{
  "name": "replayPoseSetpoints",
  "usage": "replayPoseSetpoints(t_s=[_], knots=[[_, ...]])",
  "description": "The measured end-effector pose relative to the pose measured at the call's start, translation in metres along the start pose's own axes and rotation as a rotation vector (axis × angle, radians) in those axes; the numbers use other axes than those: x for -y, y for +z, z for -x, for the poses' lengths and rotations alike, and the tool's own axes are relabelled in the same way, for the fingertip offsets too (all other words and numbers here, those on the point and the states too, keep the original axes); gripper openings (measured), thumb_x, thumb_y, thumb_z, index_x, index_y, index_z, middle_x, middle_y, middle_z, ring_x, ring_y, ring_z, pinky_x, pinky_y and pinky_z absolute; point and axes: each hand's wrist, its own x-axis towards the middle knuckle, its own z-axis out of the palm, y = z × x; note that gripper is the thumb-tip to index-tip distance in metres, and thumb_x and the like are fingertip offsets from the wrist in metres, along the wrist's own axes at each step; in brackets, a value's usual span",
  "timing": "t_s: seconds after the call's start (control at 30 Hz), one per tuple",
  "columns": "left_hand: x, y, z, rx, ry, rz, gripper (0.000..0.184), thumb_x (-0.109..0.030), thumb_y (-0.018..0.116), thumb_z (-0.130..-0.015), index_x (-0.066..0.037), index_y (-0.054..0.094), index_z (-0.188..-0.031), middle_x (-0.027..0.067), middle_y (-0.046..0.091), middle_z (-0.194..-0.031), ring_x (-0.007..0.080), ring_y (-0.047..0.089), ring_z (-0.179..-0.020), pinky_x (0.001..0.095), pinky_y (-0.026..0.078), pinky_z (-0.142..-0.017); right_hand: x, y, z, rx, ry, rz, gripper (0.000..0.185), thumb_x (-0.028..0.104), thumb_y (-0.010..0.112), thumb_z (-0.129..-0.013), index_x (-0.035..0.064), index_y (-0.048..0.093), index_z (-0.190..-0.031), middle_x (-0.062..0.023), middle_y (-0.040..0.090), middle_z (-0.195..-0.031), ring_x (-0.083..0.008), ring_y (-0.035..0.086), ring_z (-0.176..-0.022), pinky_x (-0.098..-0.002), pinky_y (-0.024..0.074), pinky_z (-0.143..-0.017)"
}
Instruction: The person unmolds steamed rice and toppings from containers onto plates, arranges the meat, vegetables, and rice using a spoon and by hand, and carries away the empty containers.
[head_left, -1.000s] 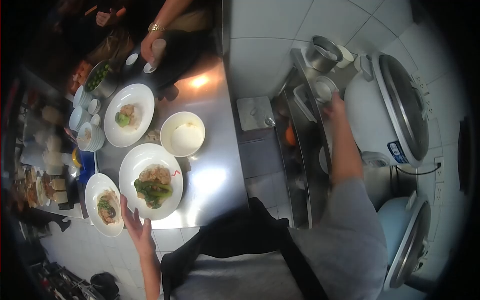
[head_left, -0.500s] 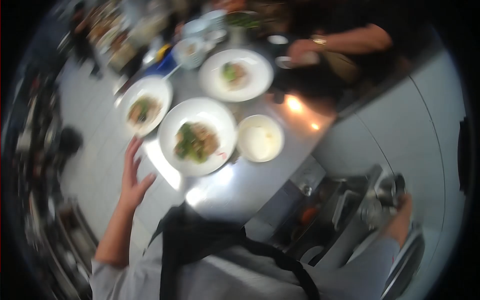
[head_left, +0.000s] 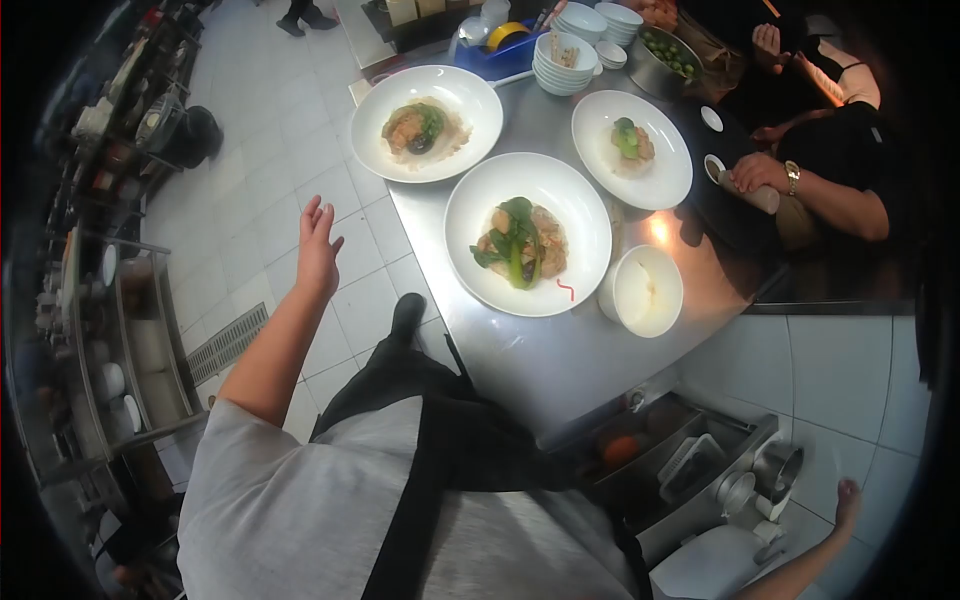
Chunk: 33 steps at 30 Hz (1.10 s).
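My left hand (head_left: 319, 250) is raised over the tiled floor, left of the steel table (head_left: 510, 375), fingers stretched out and nothing in them. At the lower right, my right hand (head_left: 847, 502) is near the wall, beside a metal pot (head_left: 777, 468) and a small bowl (head_left: 736, 492); its fingers are too unclear to read. On the table are a large plate (head_left: 460, 270) of rice and greens, a second plate (head_left: 372, 148) at the left edge, a third plate (head_left: 660, 125) at the back and a white tub (head_left: 646, 292).
Another person's hand (head_left: 757, 172) with a gold watch holds a pale cylinder across the table. Stacked small bowls (head_left: 563, 68), a pot of green vegetables (head_left: 655, 78) and a blue tray (head_left: 495, 62) stand at the back. A rack (head_left: 135, 340) is at the left.
The view has swung left, so the plates appear farther right. My right hand has come away from the small bowl and metal pot. My left hand remains raised beside the table.
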Motion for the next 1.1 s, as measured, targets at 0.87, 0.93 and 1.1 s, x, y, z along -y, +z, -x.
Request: replayPoseSetpoints(t_s=[0.87, 0.93, 1.1], knots=[[-0.061, 0.034, -0.185, 0.484, -0.579, 0.434, 0.077, -0.059, 0.040, -0.092, -0.011, 0.016, -0.147, 0.0221, 0.019, -0.150, 0.0394, 0.023, -0.137, 0.0656, 0.016, -0.107, 0.999, -0.068, 0.229, 0.236, -0.849, 0.250, 0.026, 0.009, 0.055, -0.082, 0.0105, 0.070, -0.103, -0.0129, 0.069, -0.101, -0.0292, 0.067, -0.094, -0.0397, 0.0538, -0.076], [-0.062, 0.030, -0.186, 0.502, -0.606, 0.426, 0.078, -0.059, 0.040, -0.092, -0.011, 0.015, -0.148, 0.0211, 0.019, -0.150, 0.0389, 0.022, -0.137, 0.0652, 0.015, -0.107, 1.004, -0.069, 0.237, 0.242, -0.906, 0.208, 0.028, 0.010, 0.055, -0.082, 0.0156, 0.070, -0.105, -0.0112, 0.069, -0.102, -0.0283, 0.066, -0.097, -0.0393, 0.0530, -0.079], [-0.072, 0.026, -0.187, 0.552, -0.634, 0.432, 0.082, -0.060, 0.041, -0.091, -0.012, 0.010, -0.149, 0.0182, 0.016, -0.152, 0.0393, 0.020, -0.138, 0.0638, 0.012, -0.108, 1.019, -0.081, 0.217, 0.291, -0.937, 0.244, 0.030, 0.013, 0.056, -0.083, 0.0223, 0.069, -0.109, -0.0076, 0.068, -0.105, -0.0263, 0.064, -0.101, -0.0395, 0.0514, -0.083]])
